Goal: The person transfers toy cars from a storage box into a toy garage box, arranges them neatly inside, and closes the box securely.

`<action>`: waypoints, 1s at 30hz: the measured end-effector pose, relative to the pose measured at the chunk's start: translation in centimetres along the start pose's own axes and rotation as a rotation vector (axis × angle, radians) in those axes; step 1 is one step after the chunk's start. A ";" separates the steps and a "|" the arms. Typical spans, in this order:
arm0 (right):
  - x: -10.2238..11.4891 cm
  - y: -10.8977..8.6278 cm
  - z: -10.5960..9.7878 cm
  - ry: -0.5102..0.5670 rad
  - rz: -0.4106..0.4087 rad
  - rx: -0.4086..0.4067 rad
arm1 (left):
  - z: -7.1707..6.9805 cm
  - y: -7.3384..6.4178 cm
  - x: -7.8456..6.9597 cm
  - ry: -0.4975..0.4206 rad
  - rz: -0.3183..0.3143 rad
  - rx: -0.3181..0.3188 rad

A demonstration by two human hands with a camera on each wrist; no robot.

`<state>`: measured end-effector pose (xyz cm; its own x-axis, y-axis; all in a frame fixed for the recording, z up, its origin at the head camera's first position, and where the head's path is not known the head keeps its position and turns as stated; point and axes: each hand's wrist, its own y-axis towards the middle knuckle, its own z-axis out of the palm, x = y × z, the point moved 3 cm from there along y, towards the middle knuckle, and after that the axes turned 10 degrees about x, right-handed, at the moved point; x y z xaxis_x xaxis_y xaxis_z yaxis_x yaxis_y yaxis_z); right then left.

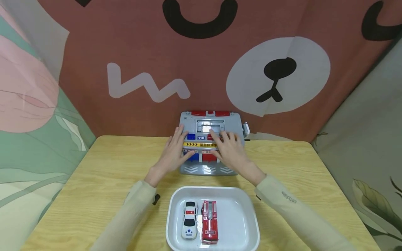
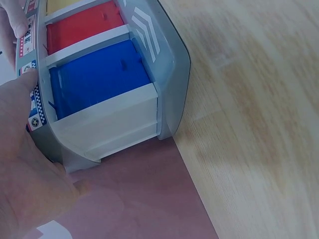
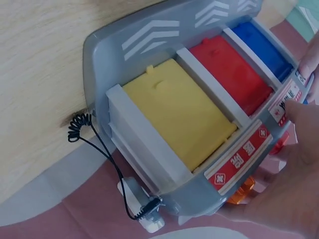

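Note:
A grey toy garage (image 1: 188, 122) stands at the back of the table, with red lights along its top and chevrons on its front ramp. My left hand (image 1: 169, 153) rests on its left side, fingers extended over the top and thumb at the front edge above the blue door (image 2: 99, 77). On the right part lies my right hand (image 1: 232, 153), its fingers spread over the top panel and its thumb near the red door (image 3: 232, 74). A yellow door (image 3: 179, 112) shows in the right wrist view; from the head it is hidden behind my right hand.
A white tray (image 1: 237, 223) sits nearer me, holding a white police car (image 1: 190, 223) and a red fire truck (image 1: 209, 223). A white handset (image 3: 137, 204) with a coiled black cord (image 3: 82, 127) hangs on the garage's right side. A printed cloth (image 1: 141, 115) rises behind the table.

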<state>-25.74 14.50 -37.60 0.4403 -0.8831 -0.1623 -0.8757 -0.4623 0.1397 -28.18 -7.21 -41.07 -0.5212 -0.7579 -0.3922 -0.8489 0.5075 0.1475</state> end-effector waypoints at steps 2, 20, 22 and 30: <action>0.0 0.1 0.0 -0.002 -0.010 -0.008 | 0.0 0.0 0.0 -0.006 0.001 0.001; 0.3 0.5 -0.8 0.012 -0.022 0.072 | -0.2 -0.1 0.4 0.005 -0.009 -0.007; 0.3 0.5 -0.8 0.009 -0.019 0.077 | -0.1 -0.1 0.4 0.007 -0.010 -0.009; 0.1 0.5 -0.2 -0.020 -0.013 0.051 | 0.1 0.1 0.4 0.019 -0.021 -0.008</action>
<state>-26.09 14.16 -37.33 0.4480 -0.8750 -0.1833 -0.8792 -0.4684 0.0871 -28.41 -7.40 -41.31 -0.5051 -0.7757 -0.3784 -0.8601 0.4884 0.1471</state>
